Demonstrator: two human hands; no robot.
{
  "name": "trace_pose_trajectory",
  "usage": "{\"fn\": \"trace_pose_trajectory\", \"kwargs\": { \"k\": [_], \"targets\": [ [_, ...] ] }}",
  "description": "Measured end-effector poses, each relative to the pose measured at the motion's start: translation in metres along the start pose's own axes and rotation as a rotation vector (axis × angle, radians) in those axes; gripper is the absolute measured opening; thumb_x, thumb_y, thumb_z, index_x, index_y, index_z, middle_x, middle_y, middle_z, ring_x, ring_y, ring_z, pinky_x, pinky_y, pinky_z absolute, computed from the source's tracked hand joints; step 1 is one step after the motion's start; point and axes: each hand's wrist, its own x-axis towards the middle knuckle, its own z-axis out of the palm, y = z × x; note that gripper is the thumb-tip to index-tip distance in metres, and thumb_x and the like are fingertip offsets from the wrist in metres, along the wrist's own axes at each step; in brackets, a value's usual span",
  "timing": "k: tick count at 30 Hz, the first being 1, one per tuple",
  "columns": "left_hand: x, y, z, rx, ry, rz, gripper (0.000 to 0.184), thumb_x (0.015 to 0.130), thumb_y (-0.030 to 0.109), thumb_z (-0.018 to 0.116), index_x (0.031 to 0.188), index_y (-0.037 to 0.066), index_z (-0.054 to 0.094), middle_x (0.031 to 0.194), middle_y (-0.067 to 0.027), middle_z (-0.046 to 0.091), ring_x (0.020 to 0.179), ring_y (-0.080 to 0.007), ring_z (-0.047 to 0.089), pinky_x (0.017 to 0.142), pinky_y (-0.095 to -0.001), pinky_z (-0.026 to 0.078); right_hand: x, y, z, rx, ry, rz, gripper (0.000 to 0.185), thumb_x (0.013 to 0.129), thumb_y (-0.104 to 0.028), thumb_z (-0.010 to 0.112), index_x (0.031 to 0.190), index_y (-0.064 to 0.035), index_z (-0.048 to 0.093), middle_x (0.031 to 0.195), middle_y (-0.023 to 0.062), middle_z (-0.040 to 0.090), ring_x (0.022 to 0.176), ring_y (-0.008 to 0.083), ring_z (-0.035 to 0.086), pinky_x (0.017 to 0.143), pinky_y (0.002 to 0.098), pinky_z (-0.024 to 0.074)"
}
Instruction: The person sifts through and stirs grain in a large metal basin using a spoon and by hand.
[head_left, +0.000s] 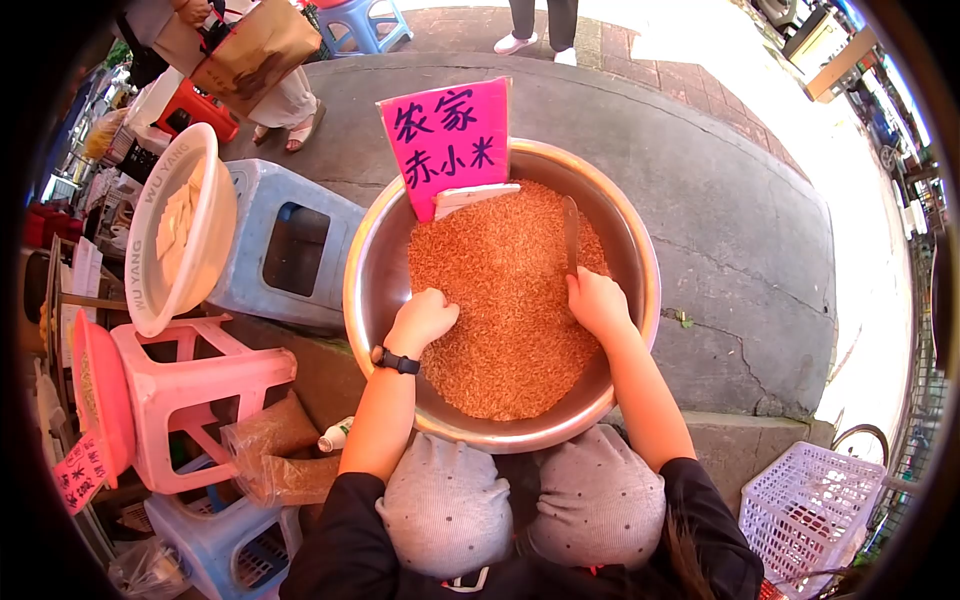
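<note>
A wide steel basin [640,235] stands before my knees, holding a heap of reddish-brown rice [500,300]. My right hand [598,302] is closed around the lower end of a long, flat, knife-like blade [571,228]. This blade points away from me over the right part of the heap. My left hand [428,316], with a dark band at the wrist, is closed in a fist at the heap's left side. Whatever its fingers hold, if anything, is hidden. A pink handwritten sign [445,140] stands upright at the basin's far edge, with a white piece [475,197] at its foot.
Left of the basin, a blue stool [235,245] stands beside a tilted pale tub [150,235] holding yellowish pieces. Nearer are a pink stool [150,390] and a bag of brown grain [270,440]. A lilac plastic basket [810,500] sits at right. People stand beyond the basin.
</note>
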Motion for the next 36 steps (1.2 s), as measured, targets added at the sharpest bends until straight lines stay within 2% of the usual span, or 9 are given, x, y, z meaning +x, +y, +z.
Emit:
{"fn": "trace_pose_trajectory", "kwargs": {
  "k": [7,14,17,20,21,24,27,32,36],
  "targets": [
    [-0.006,0.010,-0.006,0.066,-0.477,0.001,0.032,0.070,0.025,0.050,0.071,-0.006,0.058,0.062,-0.0175,0.056,0.057,-0.0295,0.055,0.054,-0.0378,0.045,0.000,0.006,0.011,-0.075,-0.461,-0.068,0.029,0.078,-0.020,0.046,0.086,0.0032,0.062,0.085,0.0222,0.061,0.082,0.0359,0.059,0.076,0.0432,0.0464],
    [-0.010,0.020,-0.003,-0.052,-0.765,0.040,0.033,0.073,0.031,0.054,0.070,-0.002,0.056,0.061,-0.0054,0.050,0.056,-0.0160,0.050,0.051,-0.0314,0.043,-0.005,-0.010,-0.004,0.006,-0.926,-0.111,0.031,0.080,-0.022,0.042,0.069,0.0037,0.055,0.055,0.0126,0.057,0.047,0.0215,0.056,0.047,0.0329,0.0470],
    [-0.009,0.022,0.001,-0.298,-0.733,0.095,0.028,0.077,0.028,0.054,0.076,0.001,0.058,0.066,-0.0016,0.051,0.060,-0.0122,0.050,0.055,-0.0285,0.044,-0.008,-0.013,-0.008,0.269,-0.865,-0.048,0.035,0.084,-0.026,0.042,0.069,0.0026,0.053,0.054,0.0081,0.055,0.043,0.0162,0.052,0.041,0.0283,0.0435],
    [-0.007,0.022,0.000,-0.679,-0.467,0.177,0.031,0.082,0.022,0.053,0.103,-0.002,0.055,0.092,-0.0047,0.056,0.081,-0.0126,0.053,0.065,-0.0287,0.048,-0.004,-0.014,-0.007,0.626,-0.441,0.078,0.036,0.087,-0.029,0.041,0.072,0.0024,0.053,0.055,0.0060,0.055,0.042,0.0128,0.050,0.040,0.0254,0.0415],
    [-0.005,0.023,-0.004,-0.702,-0.377,0.200,0.032,0.084,0.018,0.051,0.110,0.000,0.050,0.103,-0.0047,0.054,0.090,-0.0124,0.052,0.073,-0.0297,0.047,0.001,-0.010,-0.003,0.778,-0.318,0.087,0.033,0.086,-0.028,0.044,0.085,0.0031,0.054,0.055,0.0083,0.055,0.045,0.0161,0.054,0.043,0.0292,0.0441],
    [-0.007,0.026,-0.008,-1.051,0.005,0.361,0.029,0.082,0.013,0.051,0.109,0.003,0.050,0.089,-0.0005,0.054,0.075,-0.0084,0.050,0.068,-0.0236,0.042,0.008,0.000,0.000,0.635,0.054,0.107,0.030,0.087,-0.025,0.043,0.086,0.0035,0.055,0.067,0.0207,0.060,0.063,0.0327,0.061,0.058,0.0392,0.0473],
    [0.002,0.010,-0.003,-0.804,0.198,0.274,0.027,0.083,0.013,0.049,0.107,0.002,0.051,0.090,-0.0021,0.056,0.080,-0.0100,0.053,0.069,-0.0253,0.043,0.007,0.003,0.004,0.450,0.241,0.033,0.030,0.087,-0.024,0.043,0.087,0.0037,0.055,0.074,0.0242,0.059,0.074,0.0406,0.058,0.068,0.0450,0.0458],
    [-0.003,0.006,0.001,-0.252,0.172,0.140,0.029,0.078,0.024,0.050,0.084,-0.003,0.059,0.076,-0.0203,0.059,0.073,-0.0326,0.058,0.069,-0.0383,0.044,0.005,0.006,0.010,0.234,-0.006,-0.017,0.030,0.085,-0.024,0.044,0.085,0.0036,0.057,0.077,0.0255,0.059,0.077,0.0410,0.057,0.073,0.0469,0.0445],
    [-0.006,0.011,-0.001,-0.040,-0.286,0.081,0.040,0.080,0.031,0.048,0.078,-0.007,0.057,0.068,-0.0211,0.057,0.069,-0.0254,0.058,0.065,-0.0350,0.044,-0.002,-0.009,-0.006,0.154,-0.441,0.048,0.031,0.084,-0.022,0.043,0.085,0.0053,0.058,0.076,0.0238,0.060,0.075,0.0357,0.060,0.071,0.0429,0.0461]
  ]
}}
